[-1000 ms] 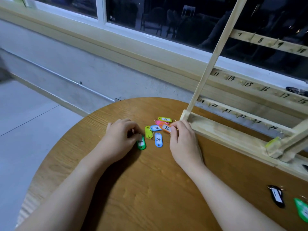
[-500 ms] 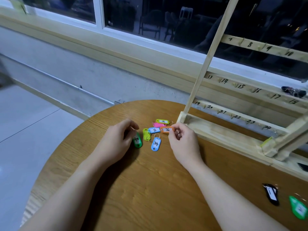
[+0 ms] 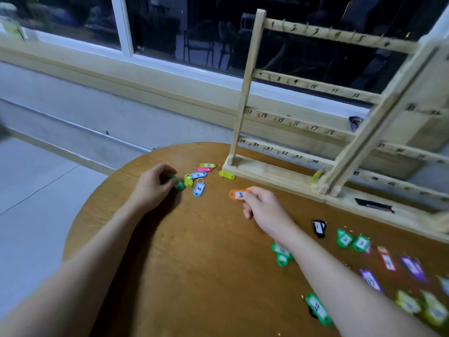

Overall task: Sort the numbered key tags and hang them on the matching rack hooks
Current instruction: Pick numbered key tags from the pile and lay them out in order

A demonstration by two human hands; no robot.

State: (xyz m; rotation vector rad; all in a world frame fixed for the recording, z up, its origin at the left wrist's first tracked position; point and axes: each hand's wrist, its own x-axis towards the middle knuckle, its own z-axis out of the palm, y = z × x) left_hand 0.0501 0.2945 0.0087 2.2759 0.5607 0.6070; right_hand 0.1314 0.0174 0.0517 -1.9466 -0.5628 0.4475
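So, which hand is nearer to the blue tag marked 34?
Left. The left hand rests just left of the blue tag, gripping a green tag; the right hand holds an orange tag farther right.

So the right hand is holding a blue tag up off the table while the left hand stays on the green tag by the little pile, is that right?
Not quite. In the head view the tag pinched in the right hand is the orange tag, not a blue one; the blue tag marked 34 lies on the table in the pile. The rest holds: the left hand is on the green tag.
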